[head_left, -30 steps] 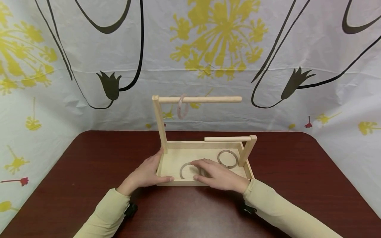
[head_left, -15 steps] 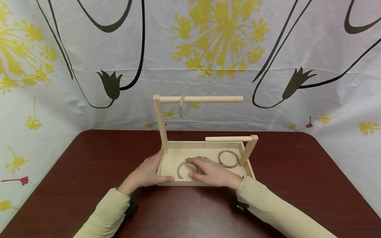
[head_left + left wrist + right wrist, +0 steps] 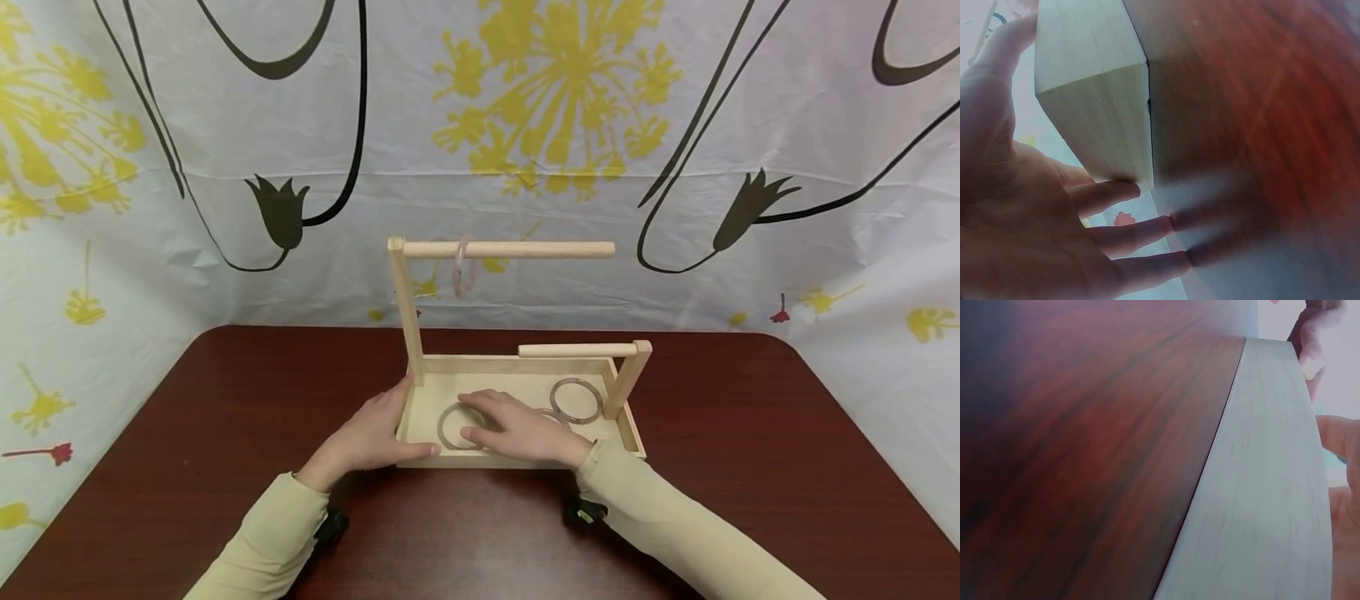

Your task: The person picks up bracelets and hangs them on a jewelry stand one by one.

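A shallow wooden tray (image 3: 450, 461) with two posts and pegs stands on the table. My left hand (image 3: 367, 435) grips its front left corner, thumb over the front wall and fingers along the left side. In the left wrist view, the outstretched fingers (image 3: 1132, 237) reach past the tray's end. My right hand (image 3: 521, 425) is low over the tray floor, fingers extended across a greyish bangle (image 3: 442, 427), part of which is hidden beneath them. Behind that hand a second bangle (image 3: 553, 413) shows partly, next to a third bangle (image 3: 576, 421) at the right.
A pinkish translucent bangle (image 3: 459, 275) hangs from the high peg (image 3: 540, 250) on the left post (image 3: 407, 317). The lower peg (image 3: 573, 350) points left from the right post (image 3: 628, 379). A patterned cloth (image 3: 525, 208) rises behind the dark table (image 3: 712, 467).
My right hand has moved left, and the bangle under its fingers has slid left too. The second bangle has come into view behind the hand. My left hand stays on the corner.
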The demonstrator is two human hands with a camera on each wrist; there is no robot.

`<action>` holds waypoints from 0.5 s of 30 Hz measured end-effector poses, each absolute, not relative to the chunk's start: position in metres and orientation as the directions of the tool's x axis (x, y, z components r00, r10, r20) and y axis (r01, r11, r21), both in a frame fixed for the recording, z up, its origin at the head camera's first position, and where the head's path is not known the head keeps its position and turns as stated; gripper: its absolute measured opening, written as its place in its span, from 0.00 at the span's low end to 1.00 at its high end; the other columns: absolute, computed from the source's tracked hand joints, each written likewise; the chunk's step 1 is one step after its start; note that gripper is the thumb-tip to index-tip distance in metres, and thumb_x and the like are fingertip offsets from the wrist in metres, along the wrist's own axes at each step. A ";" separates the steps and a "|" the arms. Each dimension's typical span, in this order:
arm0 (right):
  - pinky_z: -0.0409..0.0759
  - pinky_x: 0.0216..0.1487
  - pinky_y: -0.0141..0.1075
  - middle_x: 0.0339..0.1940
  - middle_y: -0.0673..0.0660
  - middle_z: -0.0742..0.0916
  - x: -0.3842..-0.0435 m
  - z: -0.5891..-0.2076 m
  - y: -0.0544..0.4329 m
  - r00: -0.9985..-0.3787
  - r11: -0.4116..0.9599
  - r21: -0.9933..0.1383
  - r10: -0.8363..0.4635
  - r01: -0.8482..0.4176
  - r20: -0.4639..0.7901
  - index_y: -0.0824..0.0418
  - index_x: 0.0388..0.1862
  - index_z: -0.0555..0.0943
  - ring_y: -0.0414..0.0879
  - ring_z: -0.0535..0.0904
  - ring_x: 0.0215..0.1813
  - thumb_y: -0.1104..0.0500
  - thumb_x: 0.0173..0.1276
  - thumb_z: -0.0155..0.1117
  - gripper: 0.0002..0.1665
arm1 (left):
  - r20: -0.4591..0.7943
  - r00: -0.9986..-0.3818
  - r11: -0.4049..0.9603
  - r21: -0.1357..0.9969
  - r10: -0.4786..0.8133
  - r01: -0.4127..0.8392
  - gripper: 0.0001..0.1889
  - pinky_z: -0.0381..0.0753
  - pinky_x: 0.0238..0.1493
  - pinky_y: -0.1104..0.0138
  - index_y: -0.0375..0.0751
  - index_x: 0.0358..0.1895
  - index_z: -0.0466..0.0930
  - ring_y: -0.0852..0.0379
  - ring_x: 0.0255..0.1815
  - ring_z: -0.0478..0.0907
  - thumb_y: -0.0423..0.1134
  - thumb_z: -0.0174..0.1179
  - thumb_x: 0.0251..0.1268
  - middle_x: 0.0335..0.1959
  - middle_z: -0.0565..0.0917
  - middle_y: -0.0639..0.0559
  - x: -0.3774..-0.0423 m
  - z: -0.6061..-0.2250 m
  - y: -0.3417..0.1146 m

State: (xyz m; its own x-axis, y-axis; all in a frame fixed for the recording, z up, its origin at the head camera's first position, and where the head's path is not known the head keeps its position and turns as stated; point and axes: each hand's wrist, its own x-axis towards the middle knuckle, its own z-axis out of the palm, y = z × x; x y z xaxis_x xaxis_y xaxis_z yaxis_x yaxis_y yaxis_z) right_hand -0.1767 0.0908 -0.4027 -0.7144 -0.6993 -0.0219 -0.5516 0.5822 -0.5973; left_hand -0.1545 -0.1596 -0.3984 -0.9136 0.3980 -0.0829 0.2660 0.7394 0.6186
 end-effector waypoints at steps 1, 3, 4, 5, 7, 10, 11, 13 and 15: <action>0.62 0.67 0.47 0.68 0.61 0.72 -0.178 -0.403 0.090 -0.712 0.581 -0.601 -0.702 -0.549 -0.027 0.62 0.72 0.65 0.53 0.65 0.70 0.44 0.75 0.52 0.35 | -0.085 -0.913 0.741 0.617 0.398 0.266 0.60 0.61 0.61 0.41 0.29 0.76 0.39 0.33 0.69 0.58 0.58 0.69 0.53 0.73 0.55 0.33 -0.155 -0.398 -0.160; 0.60 0.68 0.47 0.69 0.62 0.71 -0.179 -0.402 0.087 -0.704 0.574 -0.610 -0.709 -0.546 -0.036 0.64 0.73 0.65 0.54 0.63 0.70 0.45 0.75 0.52 0.35 | -0.086 -0.913 0.742 0.615 0.400 0.267 0.59 0.61 0.62 0.41 0.29 0.76 0.39 0.33 0.69 0.58 0.58 0.69 0.54 0.73 0.55 0.33 -0.155 -0.398 -0.160; 0.59 0.68 0.48 0.70 0.63 0.70 -0.180 -0.402 0.086 -0.701 0.571 -0.613 -0.713 -0.547 -0.039 0.64 0.73 0.64 0.55 0.63 0.71 0.46 0.75 0.52 0.35 | -0.081 -0.912 0.741 0.614 0.402 0.272 0.59 0.61 0.61 0.41 0.28 0.75 0.39 0.32 0.69 0.58 0.58 0.69 0.54 0.73 0.55 0.32 -0.155 -0.398 -0.160; 0.59 0.68 0.48 0.70 0.63 0.70 -0.180 -0.402 0.085 -0.696 0.566 -0.616 -0.717 -0.548 -0.040 0.65 0.73 0.64 0.56 0.63 0.71 0.46 0.75 0.52 0.35 | -0.084 -0.912 0.740 0.616 0.402 0.270 0.59 0.61 0.62 0.41 0.28 0.76 0.39 0.32 0.69 0.58 0.57 0.69 0.54 0.73 0.55 0.32 -0.155 -0.398 -0.159; 0.59 0.68 0.49 0.70 0.64 0.69 -0.181 -0.401 0.083 -0.690 0.558 -0.623 -0.723 -0.548 -0.041 0.66 0.73 0.63 0.57 0.63 0.71 0.46 0.75 0.53 0.36 | -0.081 -0.911 0.739 0.616 0.404 0.273 0.59 0.61 0.62 0.41 0.28 0.76 0.39 0.33 0.69 0.58 0.57 0.69 0.54 0.73 0.55 0.32 -0.155 -0.398 -0.159; 0.60 0.67 0.50 0.70 0.64 0.69 -0.182 -0.402 0.081 -0.688 0.555 -0.624 -0.725 -0.550 -0.039 0.65 0.73 0.64 0.57 0.63 0.70 0.46 0.72 0.58 0.38 | -0.077 -0.911 0.736 0.618 0.405 0.276 0.59 0.61 0.61 0.41 0.27 0.75 0.39 0.32 0.69 0.58 0.57 0.69 0.54 0.73 0.55 0.32 -0.155 -0.397 -0.160; 0.60 0.67 0.50 0.69 0.64 0.70 -0.182 -0.402 0.080 -0.688 0.555 -0.622 -0.724 -0.552 -0.036 0.65 0.72 0.65 0.57 0.64 0.69 0.46 0.70 0.59 0.38 | -0.084 -0.911 0.737 0.619 0.403 0.269 0.59 0.61 0.62 0.41 0.28 0.76 0.39 0.33 0.69 0.58 0.57 0.68 0.54 0.74 0.54 0.33 -0.154 -0.397 -0.159; 0.62 0.66 0.51 0.67 0.64 0.71 -0.184 -0.404 0.078 -0.692 0.556 -0.613 -0.722 -0.561 -0.021 0.66 0.71 0.67 0.58 0.65 0.67 0.47 0.68 0.63 0.39 | -0.088 -0.911 0.739 0.618 0.402 0.266 0.59 0.61 0.62 0.41 0.28 0.76 0.39 0.33 0.69 0.58 0.58 0.68 0.54 0.74 0.54 0.33 -0.154 -0.397 -0.160; 0.63 0.65 0.51 0.66 0.63 0.72 -0.186 -0.405 0.077 -0.696 0.561 -0.604 -0.718 -0.567 -0.013 0.65 0.70 0.68 0.57 0.66 0.66 0.47 0.65 0.66 0.39 | -0.090 -0.912 0.740 0.618 0.401 0.265 0.59 0.61 0.61 0.40 0.28 0.76 0.39 0.32 0.69 0.58 0.58 0.68 0.54 0.73 0.54 0.32 -0.154 -0.397 -0.160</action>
State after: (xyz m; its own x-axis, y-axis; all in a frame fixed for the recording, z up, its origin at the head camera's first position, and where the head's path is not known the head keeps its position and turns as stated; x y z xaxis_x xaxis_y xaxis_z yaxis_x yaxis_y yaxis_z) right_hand -0.1856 0.0772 -0.4054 -0.6962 -0.7178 -0.0128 -0.5669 0.5606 -0.6036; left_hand -0.1543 -0.1597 -0.3971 -0.9116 0.4011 -0.0900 0.2646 0.7403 0.6181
